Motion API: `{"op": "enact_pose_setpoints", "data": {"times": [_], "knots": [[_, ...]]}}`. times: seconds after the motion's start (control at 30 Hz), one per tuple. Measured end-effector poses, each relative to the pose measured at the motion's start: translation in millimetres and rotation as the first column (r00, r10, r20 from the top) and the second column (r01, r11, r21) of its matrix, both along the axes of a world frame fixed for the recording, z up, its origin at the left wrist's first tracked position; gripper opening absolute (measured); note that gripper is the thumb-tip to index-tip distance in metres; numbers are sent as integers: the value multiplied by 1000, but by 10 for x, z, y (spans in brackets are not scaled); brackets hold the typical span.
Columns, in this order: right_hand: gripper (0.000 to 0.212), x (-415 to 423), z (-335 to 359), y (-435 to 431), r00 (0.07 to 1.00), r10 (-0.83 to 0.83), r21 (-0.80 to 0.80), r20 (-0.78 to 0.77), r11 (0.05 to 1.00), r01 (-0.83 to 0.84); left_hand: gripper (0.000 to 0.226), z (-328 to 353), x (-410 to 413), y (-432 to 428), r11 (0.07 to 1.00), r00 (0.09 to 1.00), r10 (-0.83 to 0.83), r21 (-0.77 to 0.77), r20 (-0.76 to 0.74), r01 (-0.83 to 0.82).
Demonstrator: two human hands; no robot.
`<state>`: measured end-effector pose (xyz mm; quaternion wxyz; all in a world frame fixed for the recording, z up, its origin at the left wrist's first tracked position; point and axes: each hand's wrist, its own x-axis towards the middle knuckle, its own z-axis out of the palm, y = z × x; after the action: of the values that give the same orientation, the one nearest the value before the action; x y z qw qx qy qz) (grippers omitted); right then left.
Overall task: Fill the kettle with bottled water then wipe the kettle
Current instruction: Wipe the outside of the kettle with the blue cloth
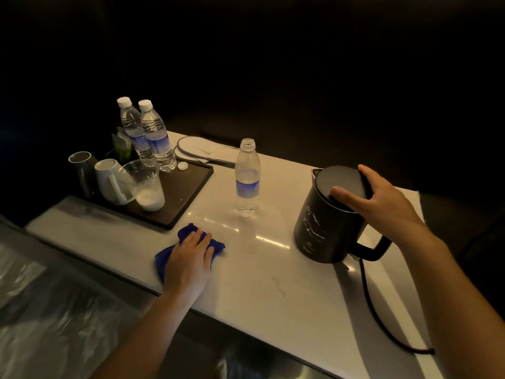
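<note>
The black kettle point(325, 222) stood at the right of the desk point(273, 283), lid point(338, 181) closed. The right hand point(382, 203) spanned that lid, thumb on the near rim and fingers curved over the far one, probably to steady it for wiping. The left hand point(188, 258) lay flat, fingers fairly straight, on a blue cloth point(216, 246) near the front edge, likely about to lift it. Between them stood an uncapped water bottle point(247, 176).

My left hand point(191, 255) covers the middle of the crumpled blue cloth point(164, 258). My right hand point(382, 203), wrapped over the black electric kettle point(325, 228), hides the far rim of its lid point(338, 181). White print on the kettle body: too small to read. Green packet point(121, 149) sits mostly behind two capped clear water bottles point(157, 138). Past the white tabletop point(273, 283): pure dark.
</note>
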<state>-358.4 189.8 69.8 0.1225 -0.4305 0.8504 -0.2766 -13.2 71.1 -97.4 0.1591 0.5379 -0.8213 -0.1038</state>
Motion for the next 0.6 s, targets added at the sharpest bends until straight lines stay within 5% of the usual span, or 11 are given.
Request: {"op": "enact_pose_setpoints", "data": {"times": [0.17,0.27,0.33,0.43,0.5,0.6], "knots": [[103,72,19,30,999,-42,-6,-2,999,42,30,107,-207,262,997,927,61,74,-370,-36],[103,102,29,27,998,-55,-5,-5,998,55,19,510,-568,483,927,570,287,373,-770,37],[101,113,33,31,998,-60,-10,-4,998,60,19,762,-918,613,877,361,396,465,-844,125],[100,117,34,39,998,-62,-19,4,998,62,28,1025,-1503,856,843,176,442,474,-880,255],[99,109,29,37,998,-62,-24,-1,998,62,37,1079,-1873,1034,861,156,352,385,-923,333],[96,84,21,32,998,-42,-31,-49,999,40,44,1000,-2323,1175,954,311,136,209,-941,214]]}}
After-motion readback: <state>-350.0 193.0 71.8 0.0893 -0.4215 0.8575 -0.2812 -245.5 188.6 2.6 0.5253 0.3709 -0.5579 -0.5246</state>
